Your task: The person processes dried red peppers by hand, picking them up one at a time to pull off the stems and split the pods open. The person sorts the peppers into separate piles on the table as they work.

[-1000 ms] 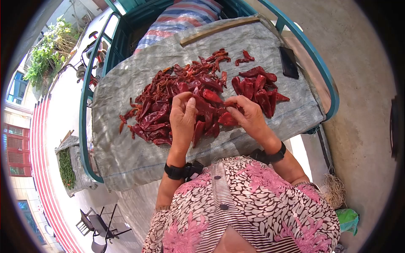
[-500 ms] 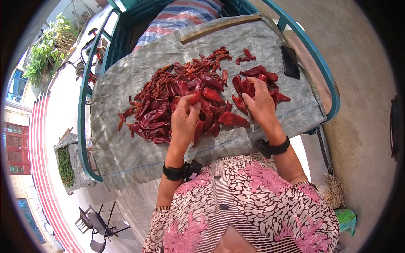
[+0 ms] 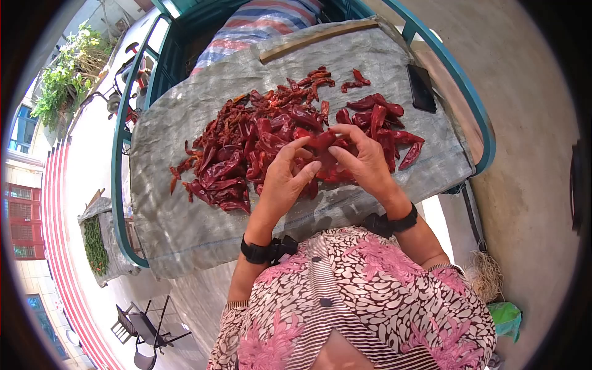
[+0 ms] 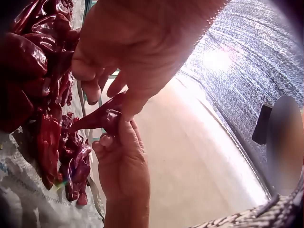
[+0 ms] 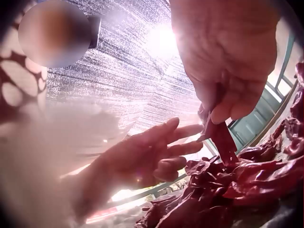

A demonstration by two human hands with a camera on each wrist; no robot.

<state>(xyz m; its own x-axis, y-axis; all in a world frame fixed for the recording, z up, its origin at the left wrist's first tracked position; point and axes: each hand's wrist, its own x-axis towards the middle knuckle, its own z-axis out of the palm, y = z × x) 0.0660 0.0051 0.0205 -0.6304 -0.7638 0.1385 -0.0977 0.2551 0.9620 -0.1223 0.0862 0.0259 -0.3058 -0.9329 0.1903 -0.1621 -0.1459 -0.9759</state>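
A heap of dried red peppers lies on a grey woven sheet; a smaller group lies to its right. My right hand pinches a dark red pepper above the heap's right side. Facing it, my left hand has its thumb and fingers spread, with fingertips close to that pepper; whether they touch it is unclear. The left wrist view shows the pepper between my left hand and right hand.
A black phone lies at the sheet's right edge and a wooden strip along its far edge. Teal rails flank the sheet. Beyond is a striped bag. A few small peppers lie apart at the back.
My right hand has come back left from the smaller group and now holds a pepper beside my left hand. My left fingers, closed round a pepper half a second ago, have spread apart.
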